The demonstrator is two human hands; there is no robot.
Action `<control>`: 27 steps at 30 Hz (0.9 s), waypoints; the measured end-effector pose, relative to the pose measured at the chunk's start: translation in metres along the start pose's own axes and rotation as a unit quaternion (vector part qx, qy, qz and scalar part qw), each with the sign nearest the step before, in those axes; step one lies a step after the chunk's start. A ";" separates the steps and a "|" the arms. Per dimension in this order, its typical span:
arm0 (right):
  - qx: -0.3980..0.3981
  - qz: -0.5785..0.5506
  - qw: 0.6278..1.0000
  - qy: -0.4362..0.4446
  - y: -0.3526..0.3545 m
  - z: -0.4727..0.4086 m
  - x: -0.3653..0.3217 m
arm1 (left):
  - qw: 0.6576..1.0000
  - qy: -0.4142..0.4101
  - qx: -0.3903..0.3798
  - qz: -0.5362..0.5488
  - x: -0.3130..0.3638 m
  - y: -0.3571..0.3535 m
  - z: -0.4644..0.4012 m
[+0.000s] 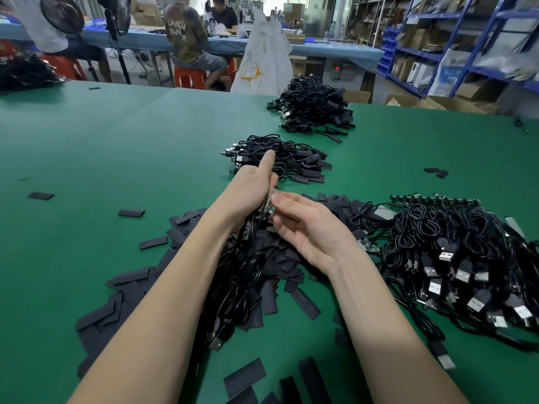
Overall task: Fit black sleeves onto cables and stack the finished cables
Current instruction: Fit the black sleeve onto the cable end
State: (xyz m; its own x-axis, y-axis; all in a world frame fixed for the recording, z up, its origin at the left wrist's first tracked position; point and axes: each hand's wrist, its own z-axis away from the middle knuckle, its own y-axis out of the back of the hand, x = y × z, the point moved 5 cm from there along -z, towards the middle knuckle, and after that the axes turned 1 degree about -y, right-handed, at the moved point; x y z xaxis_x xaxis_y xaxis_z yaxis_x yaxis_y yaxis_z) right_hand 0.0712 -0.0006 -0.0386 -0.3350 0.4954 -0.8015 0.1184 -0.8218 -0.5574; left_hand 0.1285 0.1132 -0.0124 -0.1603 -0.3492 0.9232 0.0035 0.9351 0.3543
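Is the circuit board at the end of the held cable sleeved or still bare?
Bare: the green circuit board shows uncovered between the left hand and right hand, no black sleeve over it.

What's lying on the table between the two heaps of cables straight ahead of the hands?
Nothing: in the head view, only bare green table separates the near stack of sleeved cables from the far stack. The loose sleeves lie elsewhere.

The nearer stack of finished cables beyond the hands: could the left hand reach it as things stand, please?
Probably yes: the left hand is raised just before that stack of finished cables, nothing lying between, though it grips a bundle of cables it would carry along.
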 end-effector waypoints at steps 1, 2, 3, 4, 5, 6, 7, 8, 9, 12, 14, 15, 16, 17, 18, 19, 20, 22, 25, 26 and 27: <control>0.004 0.025 1.000 0.003 0.005 0.001 -0.004 | 1.000 0.001 0.005 -0.022 -0.003 0.004 0.000; 0.006 0.054 0.999 0.003 0.010 0.002 -0.009 | 0.999 0.007 0.017 -0.049 -0.007 0.009 -0.001; 0.004 0.083 0.997 -0.002 0.015 0.004 -0.014 | 0.996 0.013 0.036 -0.076 -0.011 0.016 -0.001; 0.002 0.107 0.994 -0.007 0.020 0.007 -0.018 | 0.993 0.018 0.059 -0.102 -0.015 0.022 -0.001; 0.000 0.124 0.992 -0.012 0.025 0.009 -0.023 | 0.988 0.022 0.080 -0.128 -0.018 0.028 -0.002; 0.001 0.134 0.991 -0.013 0.030 0.010 -0.026 | 0.984 0.027 0.095 -0.149 -0.021 0.031 -0.002; 0.007 0.140 0.990 -0.014 0.035 0.011 -0.029 | 0.981 0.033 0.103 -0.163 -0.025 0.033 -0.004; 0.017 0.144 0.989 -0.014 0.039 0.011 -0.030 | 0.980 0.039 0.105 -0.167 -0.028 0.033 -0.005; 0.026 0.147 0.989 -0.014 0.042 0.012 -0.031 | 0.980 0.045 0.099 -0.165 -0.030 0.034 -0.005; 0.046 0.159 0.986 -0.012 0.050 0.012 -0.033 | 0.981 0.048 0.073 -0.171 -0.033 0.036 -0.006; 0.058 0.176 0.983 -0.011 0.053 0.012 -0.034 | 0.982 0.047 0.055 -0.176 -0.035 0.037 -0.007; 0.064 0.184 0.981 -0.010 0.053 0.012 -0.035 | 0.982 0.048 0.046 -0.174 -0.036 0.038 -0.008; 0.068 0.191 0.979 -0.007 0.054 0.012 -0.036 | 0.983 0.048 0.036 -0.176 -0.035 0.038 -0.008; 0.069 0.196 0.978 -0.004 0.054 0.011 -0.036 | 0.981 0.046 0.023 -0.185 -0.034 0.038 -0.008; 0.067 0.198 0.978 0.000 0.053 0.011 -0.035 | 0.979 0.037 0.007 -0.201 -0.033 0.036 -0.007; 0.065 0.197 0.978 0.005 0.051 0.010 -0.034 | 0.975 0.020 -0.007 -0.222 -0.030 0.033 -0.006; 0.063 0.193 0.979 0.010 0.050 0.009 -0.034 | 0.970 -0.006 -0.013 -0.243 -0.026 0.030 -0.006; 0.060 0.182 0.981 0.019 0.048 0.008 -0.033 | 0.959 -0.076 -0.014 -0.272 -0.012 0.023 -0.003; 0.045 0.168 0.984 0.027 0.046 0.008 -0.033 | 0.947 -0.156 -0.086 -0.267 0.007 0.009 0.002; 0.036 0.161 0.986 0.030 0.046 0.008 -0.034 | 0.939 -0.169 -0.116 -0.277 0.010 0.002 0.004; 0.027 0.151 0.988 0.033 0.045 0.008 -0.034 | 0.929 -0.174 -0.138 -0.296 0.009 -0.004 0.006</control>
State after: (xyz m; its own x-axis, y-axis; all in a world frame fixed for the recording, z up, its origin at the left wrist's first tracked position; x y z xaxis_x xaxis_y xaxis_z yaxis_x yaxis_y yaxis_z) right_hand 0.0801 -0.0569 -0.0346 -0.2305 0.2407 -0.9428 0.1538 -0.9477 -0.2796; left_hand 0.1208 0.1065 -0.0062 -0.5242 -0.7120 0.4671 0.0589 0.5169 0.8540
